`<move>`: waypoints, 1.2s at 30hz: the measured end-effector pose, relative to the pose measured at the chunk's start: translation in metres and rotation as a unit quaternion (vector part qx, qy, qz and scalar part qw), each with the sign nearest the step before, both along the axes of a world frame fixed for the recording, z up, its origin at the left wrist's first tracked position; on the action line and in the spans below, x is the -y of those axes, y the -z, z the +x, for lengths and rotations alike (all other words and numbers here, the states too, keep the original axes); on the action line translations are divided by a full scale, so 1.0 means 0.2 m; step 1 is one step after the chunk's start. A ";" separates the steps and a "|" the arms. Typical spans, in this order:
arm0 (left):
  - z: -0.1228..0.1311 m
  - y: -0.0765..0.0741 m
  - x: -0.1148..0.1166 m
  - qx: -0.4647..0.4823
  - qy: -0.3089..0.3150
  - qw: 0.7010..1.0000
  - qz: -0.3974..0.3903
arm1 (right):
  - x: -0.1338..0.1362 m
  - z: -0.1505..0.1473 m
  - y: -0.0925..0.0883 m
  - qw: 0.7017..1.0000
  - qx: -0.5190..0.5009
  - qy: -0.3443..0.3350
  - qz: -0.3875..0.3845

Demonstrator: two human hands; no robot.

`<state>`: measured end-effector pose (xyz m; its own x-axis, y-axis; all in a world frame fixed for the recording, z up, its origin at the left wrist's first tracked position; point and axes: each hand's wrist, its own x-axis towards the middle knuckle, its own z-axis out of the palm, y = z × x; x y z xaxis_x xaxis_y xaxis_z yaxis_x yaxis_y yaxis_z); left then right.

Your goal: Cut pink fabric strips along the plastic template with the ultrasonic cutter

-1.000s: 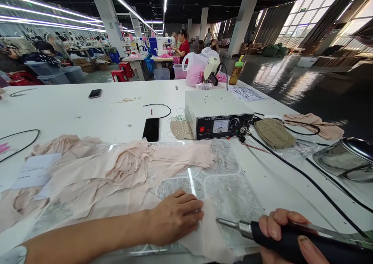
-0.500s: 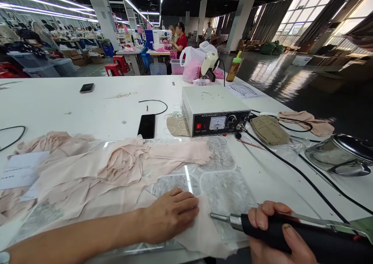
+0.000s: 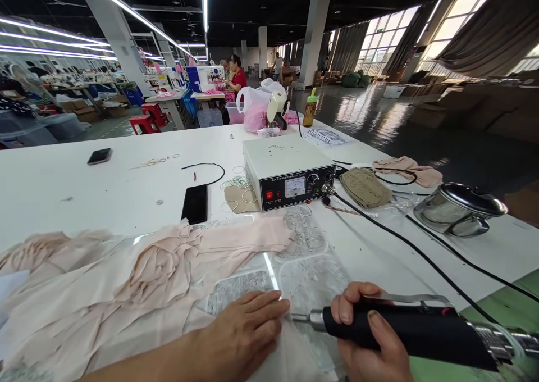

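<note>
My left hand lies flat, palm down, on a piece of thin pale pink fabric over a patterned clear sheet. In my right hand is a black handheld ultrasonic welding gun, with my fingers wrapped round its body. Its narrow metal tip points left and reaches the fabric beside the fingertips of my left hand. Whether the tip presses on the cloth I cannot tell. Loose strips and a crumpled heap of the same fabric spread to the left.
Behind the sheet stands a control box with a dial, joined to a black cable. A phone lies left of it. Right are brown card patterns and a lidded metal cup. Far back, a person sits at a sewing machine.
The welding gun's tip has come closer to my left hand's fingertips. My view has turned to the right and tilted up, so the table things appear further left and lower.
</note>
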<state>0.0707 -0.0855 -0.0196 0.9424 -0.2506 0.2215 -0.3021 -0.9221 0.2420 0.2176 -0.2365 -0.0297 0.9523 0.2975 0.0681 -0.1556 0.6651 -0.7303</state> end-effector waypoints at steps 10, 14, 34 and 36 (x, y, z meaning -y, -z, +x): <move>0.01 -0.01 -0.01 -0.002 0.010 1.000 -0.002 | 0.02 0.03 0.05 0.998 0.038 -0.055 -0.016; 0.01 0.01 -0.01 0.011 0.000 1.000 0.001 | 0.03 0.03 0.05 0.998 0.031 -0.059 -0.024; 0.00 0.06 0.01 0.031 -0.013 0.999 -0.017 | 0.03 0.05 -0.04 0.999 0.012 -0.008 -0.034; 0.00 0.06 0.01 0.029 -0.011 0.999 -0.020 | 0.03 0.05 -0.05 0.999 0.014 0.005 -0.038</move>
<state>0.0704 -0.0868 -0.0322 0.9325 -0.2204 0.2860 -0.2973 -0.9182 0.2617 0.2282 -0.2421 -0.0196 0.9533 0.2933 0.0717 -0.1286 0.6091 -0.7826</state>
